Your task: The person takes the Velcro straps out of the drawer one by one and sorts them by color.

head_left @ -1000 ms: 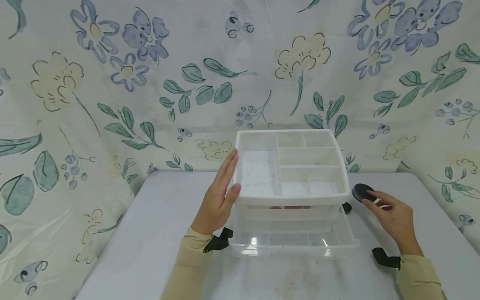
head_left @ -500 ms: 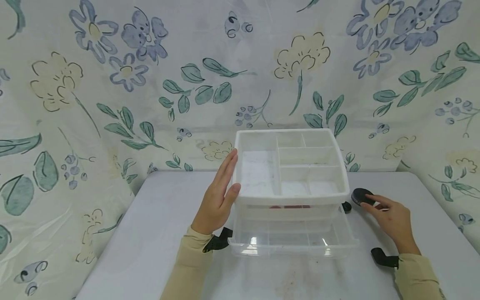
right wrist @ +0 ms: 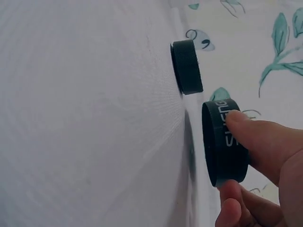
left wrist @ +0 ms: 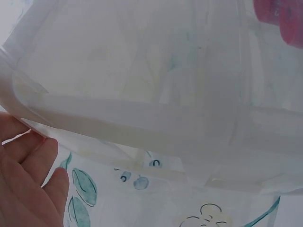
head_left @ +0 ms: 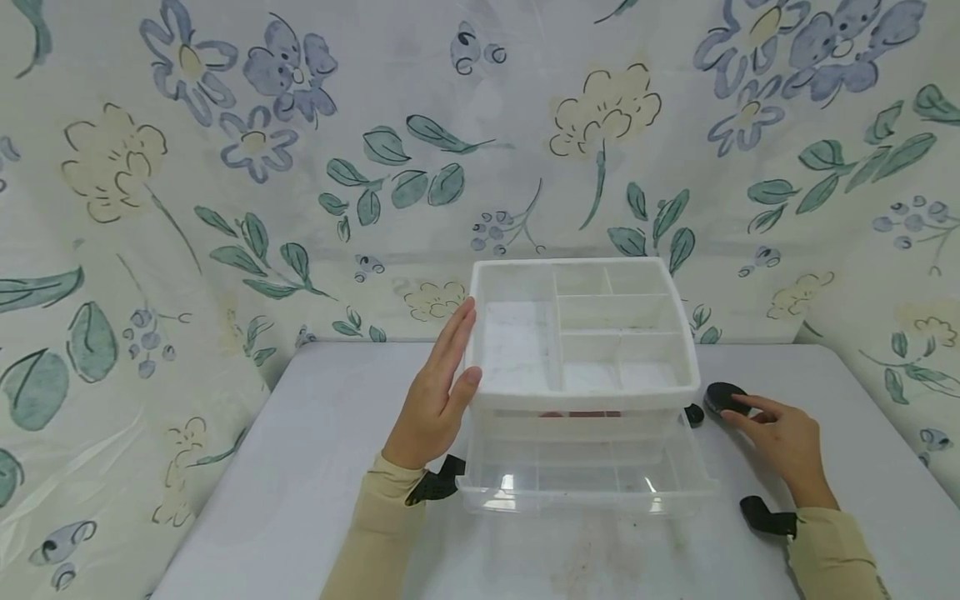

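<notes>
A white organizer box point(head_left: 585, 404) with divided top compartments stands on the table, its clear lower drawer point(head_left: 592, 500) pulled out toward me. My left hand point(head_left: 431, 400) lies along the organizer's left side with straight fingers; its fingertips meet the box edge in the left wrist view. Right of the organizer, my right hand point(head_left: 783, 433) pinches a black round lid-like piece point(right wrist: 225, 142) with white lettering between thumb and fingers, close over the table. Another black round piece point(right wrist: 187, 66) sits on the table beside it, partly hidden behind the organizer in the head view.
The white table point(head_left: 337, 417) runs back to a floral cloth point(head_left: 300, 233) at the rear. Red items point(left wrist: 291, 21) show through the organizer's translucent wall. Black straps point(head_left: 768, 517) are worn at both wrists.
My right hand has lowered slightly and shifted a little left with the black round piece. The left hand and the organizer have stayed in place.
</notes>
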`<state>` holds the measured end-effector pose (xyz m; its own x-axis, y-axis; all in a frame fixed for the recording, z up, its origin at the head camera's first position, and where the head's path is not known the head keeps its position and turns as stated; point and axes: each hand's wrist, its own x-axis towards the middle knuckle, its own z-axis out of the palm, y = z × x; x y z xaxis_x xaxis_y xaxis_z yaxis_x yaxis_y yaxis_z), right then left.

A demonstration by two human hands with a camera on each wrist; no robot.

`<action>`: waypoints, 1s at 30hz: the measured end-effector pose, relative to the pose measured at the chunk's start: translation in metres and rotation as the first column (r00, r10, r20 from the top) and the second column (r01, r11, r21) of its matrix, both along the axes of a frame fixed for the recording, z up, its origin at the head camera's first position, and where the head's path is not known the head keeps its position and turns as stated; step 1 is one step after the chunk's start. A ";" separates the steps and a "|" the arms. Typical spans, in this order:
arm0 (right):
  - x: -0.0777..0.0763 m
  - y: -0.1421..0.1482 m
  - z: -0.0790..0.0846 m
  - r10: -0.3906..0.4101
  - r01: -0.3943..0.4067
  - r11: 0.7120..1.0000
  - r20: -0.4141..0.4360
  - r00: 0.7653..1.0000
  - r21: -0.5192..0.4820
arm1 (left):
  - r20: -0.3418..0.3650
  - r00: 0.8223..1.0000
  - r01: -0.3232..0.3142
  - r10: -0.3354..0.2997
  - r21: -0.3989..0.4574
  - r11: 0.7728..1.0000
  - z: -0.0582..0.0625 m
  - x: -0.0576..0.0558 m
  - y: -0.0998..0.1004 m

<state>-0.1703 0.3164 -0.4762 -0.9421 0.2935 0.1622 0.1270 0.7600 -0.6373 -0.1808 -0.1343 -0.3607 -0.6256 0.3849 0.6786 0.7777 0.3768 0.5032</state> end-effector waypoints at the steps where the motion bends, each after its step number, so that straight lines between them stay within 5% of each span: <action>1: 0.000 0.000 0.000 0.000 0.000 1.000 0.005 1.000 0.000 | 0.000 1.000 -0.001 0.001 0.000 1.000 0.000 0.000 0.000; 10: -0.002 -0.001 0.000 -0.032 0.035 0.999 0.088 0.996 -0.030 | 0.002 1.000 0.003 -0.003 0.004 1.000 0.000 0.000 0.000; 30: -0.001 0.000 -0.004 -0.011 0.012 1.000 0.062 0.998 -0.009 | 0.007 1.000 0.006 -0.006 0.004 1.000 0.000 0.000 -0.001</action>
